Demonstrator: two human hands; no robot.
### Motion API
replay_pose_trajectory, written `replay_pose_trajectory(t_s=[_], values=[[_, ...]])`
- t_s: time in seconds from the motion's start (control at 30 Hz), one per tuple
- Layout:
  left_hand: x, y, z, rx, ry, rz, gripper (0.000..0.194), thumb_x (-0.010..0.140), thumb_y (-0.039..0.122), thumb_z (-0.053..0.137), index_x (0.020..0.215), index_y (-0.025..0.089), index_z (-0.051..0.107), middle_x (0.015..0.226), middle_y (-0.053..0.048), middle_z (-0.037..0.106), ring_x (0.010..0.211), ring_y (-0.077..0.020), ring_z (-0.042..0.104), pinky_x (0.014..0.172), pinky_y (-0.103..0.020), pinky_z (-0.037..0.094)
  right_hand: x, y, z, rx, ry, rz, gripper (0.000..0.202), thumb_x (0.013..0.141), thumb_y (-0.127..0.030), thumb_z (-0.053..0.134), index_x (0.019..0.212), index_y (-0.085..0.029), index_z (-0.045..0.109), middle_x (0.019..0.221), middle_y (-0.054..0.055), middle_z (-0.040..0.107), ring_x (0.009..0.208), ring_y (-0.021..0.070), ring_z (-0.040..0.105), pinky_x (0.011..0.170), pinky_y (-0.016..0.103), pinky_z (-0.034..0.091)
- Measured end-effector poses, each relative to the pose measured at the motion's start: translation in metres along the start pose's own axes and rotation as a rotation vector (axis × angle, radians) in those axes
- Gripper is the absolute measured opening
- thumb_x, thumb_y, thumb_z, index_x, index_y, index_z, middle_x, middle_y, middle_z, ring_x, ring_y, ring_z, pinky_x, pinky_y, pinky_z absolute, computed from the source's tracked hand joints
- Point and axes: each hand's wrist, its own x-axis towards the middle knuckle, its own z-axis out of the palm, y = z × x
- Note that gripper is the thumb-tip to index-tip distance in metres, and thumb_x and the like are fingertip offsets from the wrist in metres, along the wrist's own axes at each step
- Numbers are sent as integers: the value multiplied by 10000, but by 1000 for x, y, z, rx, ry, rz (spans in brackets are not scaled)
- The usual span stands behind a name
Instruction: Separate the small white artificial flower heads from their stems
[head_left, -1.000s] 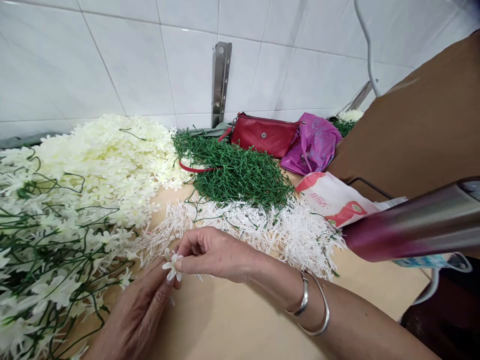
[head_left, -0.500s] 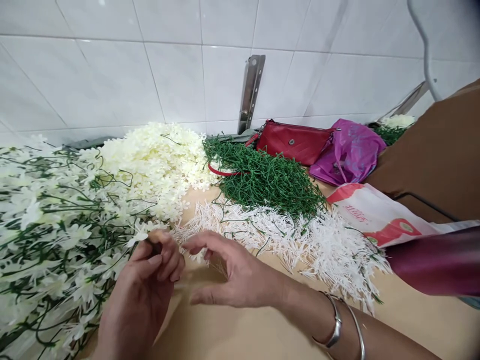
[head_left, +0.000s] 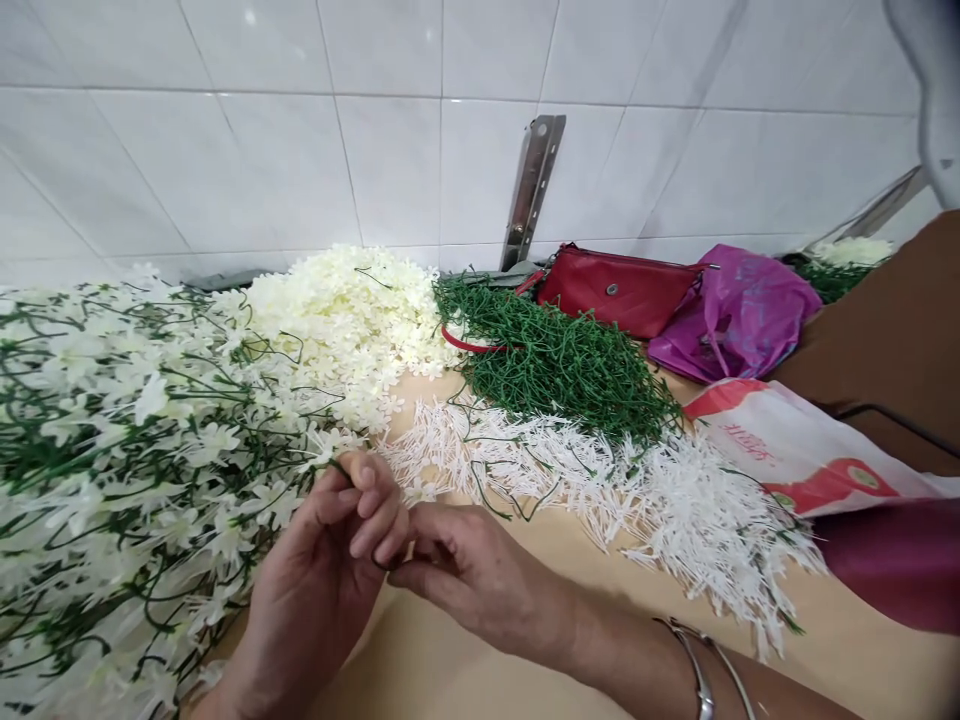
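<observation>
Glossy tiled wall behind wiry green stem in curled left hand.

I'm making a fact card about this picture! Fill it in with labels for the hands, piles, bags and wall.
Left hand: fingers hold a white artificial flower by its thin green stem
Right hand: beside the left hand's fingers; grip unclear
Left pile: white flowers with green stems
Back pile: cream-white blossoms
Middle pile: tangled green stems
Front pile: thin white strands
Bags: red quilted handbag, crumpled purple plastic bag, white-and-red printed bag
Wall: shiny white tiles
</observation>
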Motion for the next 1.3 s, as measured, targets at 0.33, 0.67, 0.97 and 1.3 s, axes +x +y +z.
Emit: replay_pose_trajectory(t_s=[0.33, 0.67, 0.97, 1.3], values=[[3, 2, -31, 1010, -564, 379, 328, 1015, 263, 520, 980, 344, 836, 1382, -61, 646, 1324, -256, 569, 1179, -432, 402, 3, 15, -34, -683, 314, -411, 190, 1034, -219, 502, 1008, -200, 689, 865, 62, 689, 821, 193, 606, 755, 346, 460], [17, -13, -32, 591, -339, -166, 542, 830, 345, 808, 1327, 220, 633, 1146, -112, 729, 994, -211, 697, 819, -297, 593, -2, -5, -37, -1152, 219, -754, 212, 1034, -169, 491, 928, -160, 675, 885, 85, 734, 770, 196, 587, 711, 358, 401], [22, -16, -42, 497, -203, -79, 223, 877, 311, 749, 1031, 150, 761, 899, -42, 687, 607, -53, 524, 514, -160, 376, 5, 19, -42, -1115, 309, -376, 176, 984, -135, 550, 1105, -122, 677, 1070, 139, 718, 968, 261, 648, 825, 381, 464], [19, -15, -36, 593, -191, -31, 237, 912, 351, 692, 1030, 147, 667, 809, 1, 656, 507, -43, 427, 457, -188, 294, 9, 22, -53, -849, 339, -173, 134, 915, -114, 605, 816, -197, 641, 820, 32, 665, 788, 203, 611, 741, 344, 444]])
